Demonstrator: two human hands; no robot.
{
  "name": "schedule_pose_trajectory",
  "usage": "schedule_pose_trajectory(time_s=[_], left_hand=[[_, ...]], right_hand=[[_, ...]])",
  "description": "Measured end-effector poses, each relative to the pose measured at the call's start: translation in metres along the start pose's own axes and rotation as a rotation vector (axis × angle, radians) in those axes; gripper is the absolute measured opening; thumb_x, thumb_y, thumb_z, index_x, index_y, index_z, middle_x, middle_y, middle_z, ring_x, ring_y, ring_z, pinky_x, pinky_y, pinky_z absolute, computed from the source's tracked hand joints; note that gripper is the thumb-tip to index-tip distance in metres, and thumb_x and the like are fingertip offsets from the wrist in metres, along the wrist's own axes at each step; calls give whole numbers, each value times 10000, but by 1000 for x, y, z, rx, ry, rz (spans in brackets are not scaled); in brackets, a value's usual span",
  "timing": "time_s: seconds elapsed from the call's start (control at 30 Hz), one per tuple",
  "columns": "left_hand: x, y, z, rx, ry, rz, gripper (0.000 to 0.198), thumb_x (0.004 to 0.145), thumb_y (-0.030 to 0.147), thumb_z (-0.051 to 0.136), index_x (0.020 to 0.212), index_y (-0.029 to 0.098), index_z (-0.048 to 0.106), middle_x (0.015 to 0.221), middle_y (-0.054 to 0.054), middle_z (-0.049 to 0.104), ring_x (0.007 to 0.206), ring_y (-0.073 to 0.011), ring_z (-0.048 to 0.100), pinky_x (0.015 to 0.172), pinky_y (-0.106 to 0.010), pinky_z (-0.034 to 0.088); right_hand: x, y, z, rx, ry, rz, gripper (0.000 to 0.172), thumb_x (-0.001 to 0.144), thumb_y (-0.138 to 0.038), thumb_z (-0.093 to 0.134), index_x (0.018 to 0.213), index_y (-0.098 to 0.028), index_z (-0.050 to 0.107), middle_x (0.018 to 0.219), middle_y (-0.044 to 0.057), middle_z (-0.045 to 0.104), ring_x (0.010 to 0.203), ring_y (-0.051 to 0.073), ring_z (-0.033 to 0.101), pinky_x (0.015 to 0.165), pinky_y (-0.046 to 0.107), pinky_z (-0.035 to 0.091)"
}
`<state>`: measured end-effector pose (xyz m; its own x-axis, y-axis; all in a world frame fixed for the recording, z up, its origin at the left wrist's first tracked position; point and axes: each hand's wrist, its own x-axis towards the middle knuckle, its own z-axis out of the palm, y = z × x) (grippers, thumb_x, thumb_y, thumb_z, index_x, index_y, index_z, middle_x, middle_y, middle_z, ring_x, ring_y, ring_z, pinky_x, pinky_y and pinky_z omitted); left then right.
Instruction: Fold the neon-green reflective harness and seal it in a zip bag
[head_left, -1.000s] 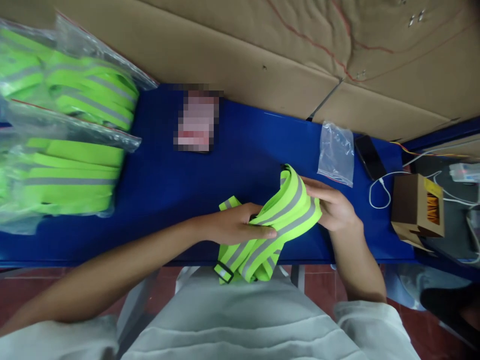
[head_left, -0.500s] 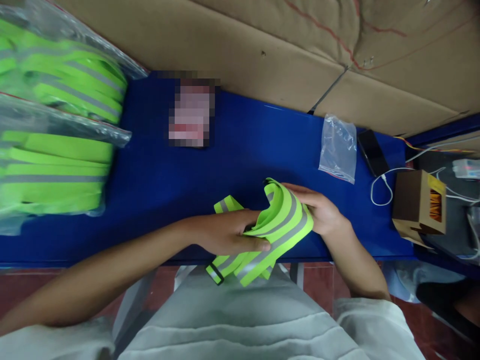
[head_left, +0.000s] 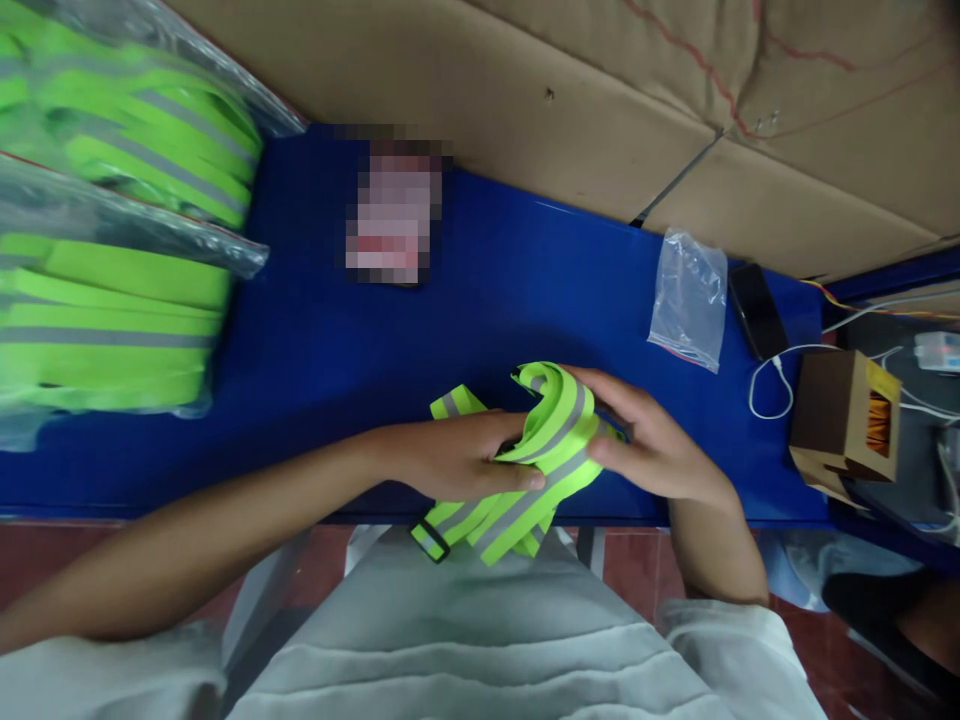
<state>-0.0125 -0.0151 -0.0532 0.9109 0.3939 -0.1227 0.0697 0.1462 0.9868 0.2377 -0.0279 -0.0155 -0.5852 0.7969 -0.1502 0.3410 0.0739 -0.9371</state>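
A neon-green reflective strap (head_left: 559, 440) with grey stripes lies folded and looped between my hands, over the table's front edge. My left hand (head_left: 469, 458) grips it from the left, thumb on top and the other fingers beneath or inside the folds. On the right, my right hand (head_left: 637, 440) is closed around the looped end, its thumb pressing on the upper face and its fingers behind. A black buckle (head_left: 430, 540) hangs at the strap's lower left end. Another short end sticks out beyond my left wrist.
Clear bags of green reflective straps (head_left: 105, 340) lie at the left of the blue table (head_left: 480, 300). A blurred-out item (head_left: 396, 215) lies near the cardboard wall (head_left: 570, 130). To the right are an empty zip bag (head_left: 688, 300), a black phone (head_left: 756, 310) with white cable, and a brown box (head_left: 840, 420).
My right hand has shifted its hold, bringing its thumb over the strap's top face. The looped end is curled further to the left. My left hand keeps its grip.
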Motion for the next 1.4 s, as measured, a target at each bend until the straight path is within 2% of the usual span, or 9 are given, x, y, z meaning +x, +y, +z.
schedule_pose_trajectory(time_s=[0.07, 0.2, 0.3, 0.4, 0.5, 0.63, 0.83, 1.13, 1.4], left_hand=[[0, -1, 0, 48, 25, -17, 352, 1007, 442, 577, 1216, 165, 635, 1144, -88, 748, 1003, -235, 702, 843, -299, 526], [0, -2, -1, 96, 52, -85, 370, 999, 460, 587, 1211, 162, 640, 1078, -77, 751, 938, -225, 696, 788, -291, 519], [0, 1, -1, 69, 54, -103, 373, 1003, 450, 586, 1242, 167, 635, 1086, -67, 754, 954, -222, 695, 806, -294, 522], [0, 5, 0, -23, -3, -90, 341, 1004, 417, 595, 1230, 168, 650, 1150, -74, 758, 1025, -229, 701, 861, -297, 532], [-1, 10, 2, -94, -77, -96, 336, 1013, 383, 588, 1267, 171, 645, 1164, -78, 768, 1068, -228, 706, 914, -301, 535], [-2, 16, 2, -174, -105, -164, 384, 1007, 387, 603, 1339, 196, 623, 1113, -64, 792, 1036, -224, 733, 898, -300, 551], [-3, 17, 0, -268, -173, -230, 365, 981, 398, 632, 1279, 193, 678, 1225, -80, 770, 1053, -241, 742, 893, -303, 568], [3, 13, -14, -65, -82, -455, 484, 866, 544, 701, 1136, 144, 736, 1086, -75, 803, 986, -286, 753, 759, -293, 565], [-2, 25, -18, 187, 58, -410, 469, 900, 422, 679, 1322, 218, 659, 1246, -29, 761, 1115, -273, 716, 856, -270, 534]], right_hand=[[1, -1, 3, -21, -24, 10, 701, 918, -405, 754, 1552, -318, 468, 1557, 50, 545, 1370, 287, 566, 1154, 399, 451], [4, 2, 10, 22, 16, 79, 626, 910, -328, 767, 1489, -310, 529, 1410, 45, 657, 1199, 248, 663, 1030, 355, 535], [3, 2, 8, 33, 69, 81, 685, 859, -320, 825, 1481, -318, 536, 1461, 39, 620, 1293, 254, 613, 1107, 357, 487], [2, 3, 1, 270, -28, 117, 765, 860, -451, 811, 1537, -322, 478, 1569, 55, 528, 1398, 272, 545, 1141, 371, 469], [3, 8, -8, 546, -88, 205, 622, 949, -552, 672, 1499, -294, 538, 1498, 77, 602, 1363, 257, 589, 1064, 346, 531], [3, 17, -21, 618, -24, 285, 508, 894, -417, 782, 1365, -268, 663, 1355, 72, 704, 1194, 227, 696, 979, 324, 580], [-2, 13, -33, 476, 2, 167, 585, 798, -241, 860, 1343, -328, 666, 1413, 21, 662, 1182, 216, 693, 952, 313, 599], [-6, 0, -29, 222, 308, 159, 476, 800, -291, 870, 1249, -319, 714, 1291, 28, 718, 1119, 253, 703, 924, 387, 620], [-11, -5, -29, 143, 328, 155, 376, 815, -341, 856, 1177, -313, 756, 1032, 13, 753, 956, 240, 699, 850, 370, 602]])
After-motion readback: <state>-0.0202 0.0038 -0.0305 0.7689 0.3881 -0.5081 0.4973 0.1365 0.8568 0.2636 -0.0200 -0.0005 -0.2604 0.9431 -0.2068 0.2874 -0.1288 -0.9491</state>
